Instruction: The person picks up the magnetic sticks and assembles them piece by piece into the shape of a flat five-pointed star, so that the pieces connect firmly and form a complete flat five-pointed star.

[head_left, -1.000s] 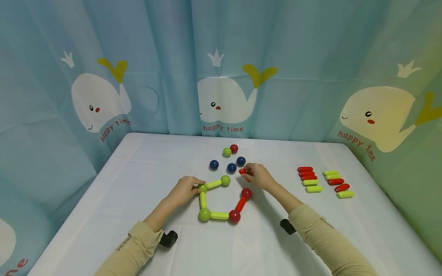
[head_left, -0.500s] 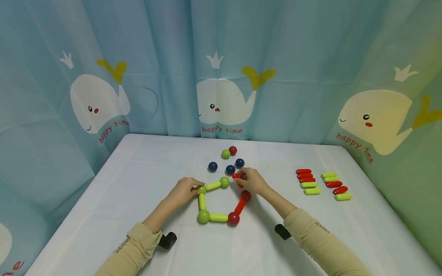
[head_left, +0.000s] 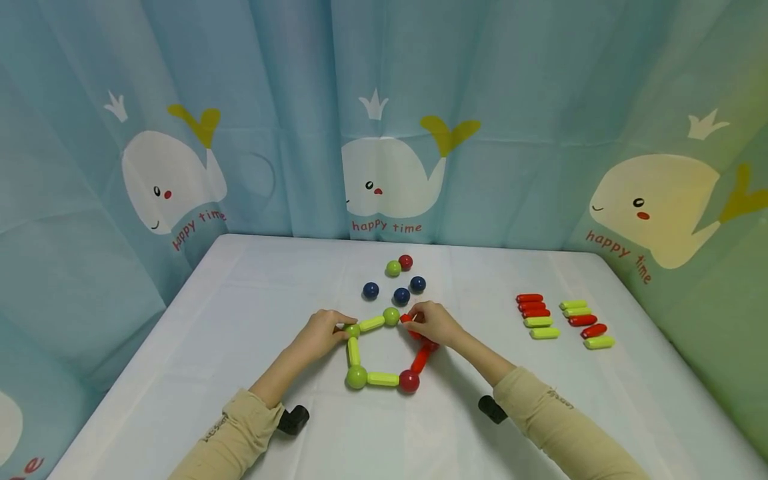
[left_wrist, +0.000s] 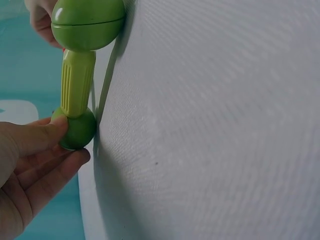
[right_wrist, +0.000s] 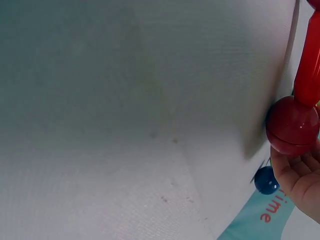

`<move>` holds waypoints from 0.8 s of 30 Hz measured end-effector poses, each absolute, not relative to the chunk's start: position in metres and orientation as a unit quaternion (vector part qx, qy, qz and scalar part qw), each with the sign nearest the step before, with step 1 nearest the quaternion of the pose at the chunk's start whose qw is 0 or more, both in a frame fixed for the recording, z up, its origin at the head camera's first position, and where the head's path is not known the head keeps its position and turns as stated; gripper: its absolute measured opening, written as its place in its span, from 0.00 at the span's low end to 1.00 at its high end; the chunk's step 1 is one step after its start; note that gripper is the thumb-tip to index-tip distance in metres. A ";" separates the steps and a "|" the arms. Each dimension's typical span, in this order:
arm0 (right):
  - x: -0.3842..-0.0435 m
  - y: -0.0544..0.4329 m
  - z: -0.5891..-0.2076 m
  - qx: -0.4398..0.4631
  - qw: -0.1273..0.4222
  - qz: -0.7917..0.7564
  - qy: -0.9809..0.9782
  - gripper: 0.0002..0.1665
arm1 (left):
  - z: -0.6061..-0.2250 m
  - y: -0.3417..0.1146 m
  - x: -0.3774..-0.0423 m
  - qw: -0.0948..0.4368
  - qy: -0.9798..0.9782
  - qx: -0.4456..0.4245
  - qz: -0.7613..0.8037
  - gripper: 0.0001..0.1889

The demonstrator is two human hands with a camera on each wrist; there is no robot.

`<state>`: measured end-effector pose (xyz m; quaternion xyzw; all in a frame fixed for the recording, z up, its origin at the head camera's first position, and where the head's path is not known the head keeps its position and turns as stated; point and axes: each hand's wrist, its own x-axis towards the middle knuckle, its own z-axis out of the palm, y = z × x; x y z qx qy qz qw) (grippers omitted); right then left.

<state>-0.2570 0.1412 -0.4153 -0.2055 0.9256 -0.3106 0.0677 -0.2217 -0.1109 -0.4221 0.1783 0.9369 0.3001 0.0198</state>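
On the white table lies an open-sided chain of balls and ribbed rods. My left hand (head_left: pixel 319 335) pinches the chain's back left green ball (left_wrist: pixel 82 132) between thumb and fingers. A yellow-green rod (left_wrist: pixel 76 82) links it to a larger-looking green ball (left_wrist: pixel 90 22) nearer me. My right hand (head_left: pixel 438 323) pinches a short red rod (head_left: pixel 406 319), its far end close to the back green ball (head_left: pixel 391 316). Beneath that hand, a red ball (right_wrist: pixel 292 125) tops the chain's red rod (head_left: pixel 421 360), partly hidden in the head view. A front red ball (head_left: pixel 409 381) joins the yellow-green front rod (head_left: pixel 383 379).
Behind the chain lie several loose balls: blue ones (head_left: pixel 371 291), a green one (head_left: pixel 393 269) and a red one (head_left: pixel 405 262). At the right, two columns of red rods (head_left: pixel 531 307) and yellow-green rods (head_left: pixel 545 333) lie on the table (head_left: pixel 270 280). A whale-print curtain (head_left: pixel 288 133) hangs behind.
My right hand has carried the red rod left and toward me, from beside the blue balls to between the back green ball and the right red ball. My left hand keeps its pinch.
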 end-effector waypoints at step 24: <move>-0.258 0.143 -0.411 -0.188 0.104 -0.310 0.926 0.12 | -0.424 -0.110 -0.224 0.025 0.938 0.173 0.300 0.15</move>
